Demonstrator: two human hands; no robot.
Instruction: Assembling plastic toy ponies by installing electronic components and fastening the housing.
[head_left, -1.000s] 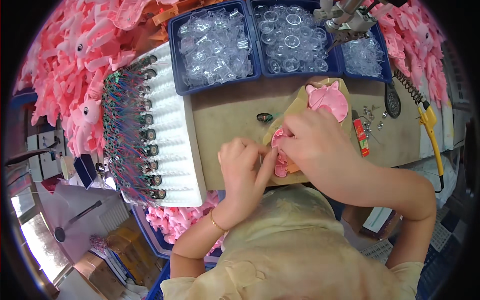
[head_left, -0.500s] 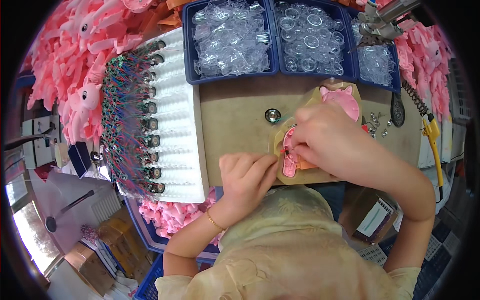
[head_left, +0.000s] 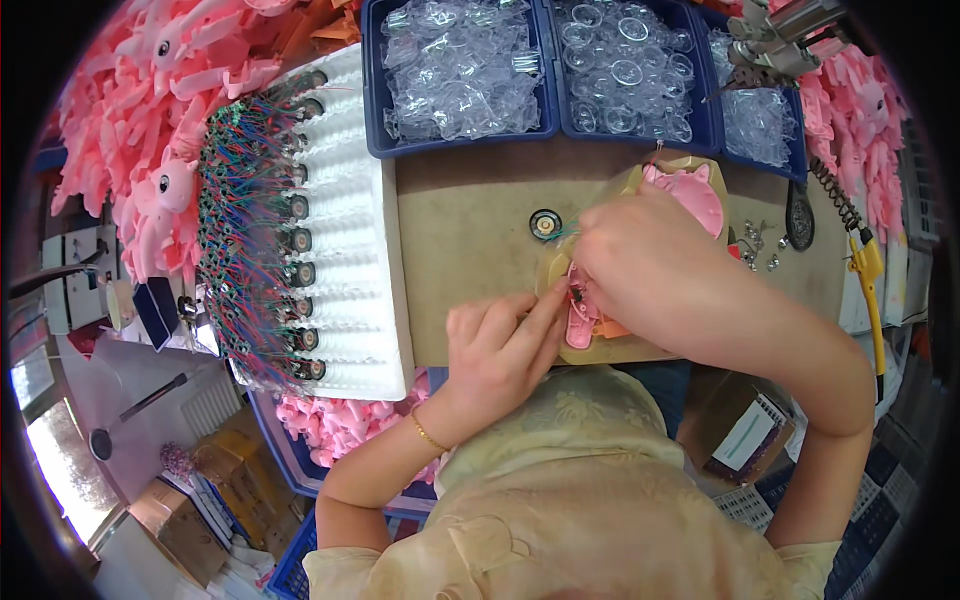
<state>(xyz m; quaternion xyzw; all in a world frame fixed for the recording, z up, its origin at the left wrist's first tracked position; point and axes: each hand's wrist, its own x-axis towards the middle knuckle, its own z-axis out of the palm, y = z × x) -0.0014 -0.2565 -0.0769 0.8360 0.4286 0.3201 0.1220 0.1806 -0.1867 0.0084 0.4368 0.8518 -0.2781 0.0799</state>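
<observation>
A pink plastic toy half-shell lies in a tan holding block on the bench. My right hand is bent over the shell, fingers closed in a pinch; what they grip is hidden beneath the hand. My left hand reaches in from the left, index finger stretched out to the shell's left edge and the other fingers loosely curled, apparently holding nothing. Small dark and red parts sit inside the shell by the fingertips. A round speaker lies left of the block, its thin green wires running toward my right hand.
White foam tray at left carries rows of wired speakers. Blue bins of clear plastic parts line the back. Small screws lie at right, beside a yellow-handled tool on a coiled cord. Pink toy shells are heaped far left.
My left hand has moved slightly right and up, its index finger now at the shell. My right hand has shifted a little up and left, covering more of the shell.
</observation>
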